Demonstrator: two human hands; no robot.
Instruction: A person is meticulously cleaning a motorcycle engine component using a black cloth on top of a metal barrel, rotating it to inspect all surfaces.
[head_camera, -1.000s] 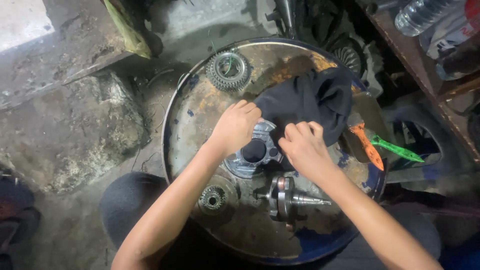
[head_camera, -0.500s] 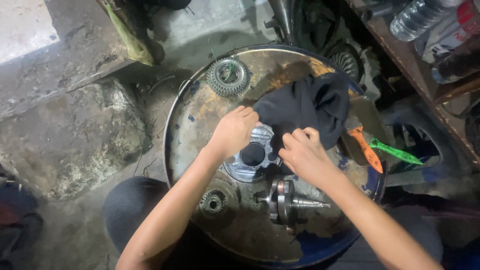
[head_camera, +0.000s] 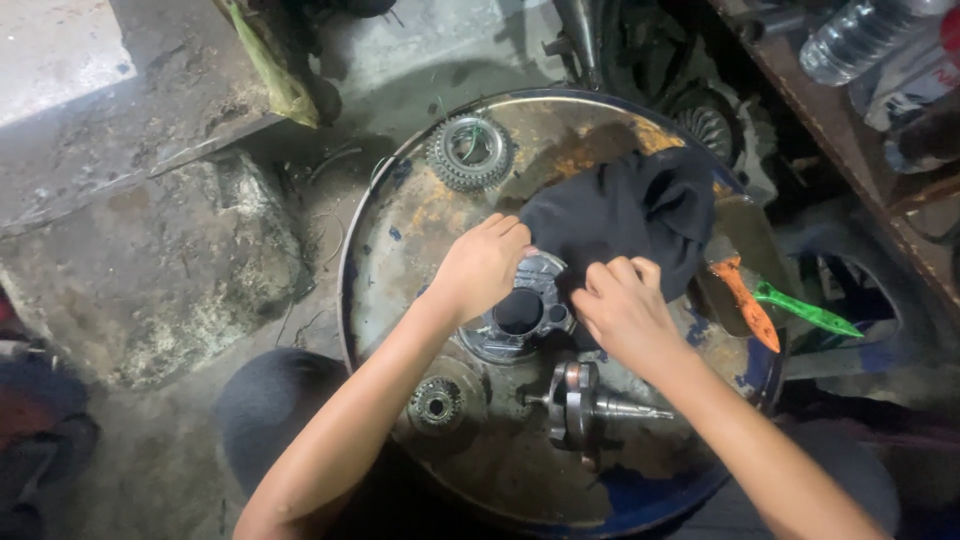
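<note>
A round metal engine cover with a central hole lies on the rusty top of a blue steel drum. My left hand grips the cover's upper left rim. My right hand pinches the lower edge of a black cloth that is bunched over the cover's far side. A crankshaft lies just below my right hand. A small gear hub sits near my left forearm.
A toothed sprocket cluster rests at the drum's far left. An orange-handled tool and a green-handled tool lie at the right rim. Plastic bottles stand on a shelf top right. Concrete blocks flank the left.
Both hands stay on the cover and cloth with only small shifts. The view has drifted slightly.
</note>
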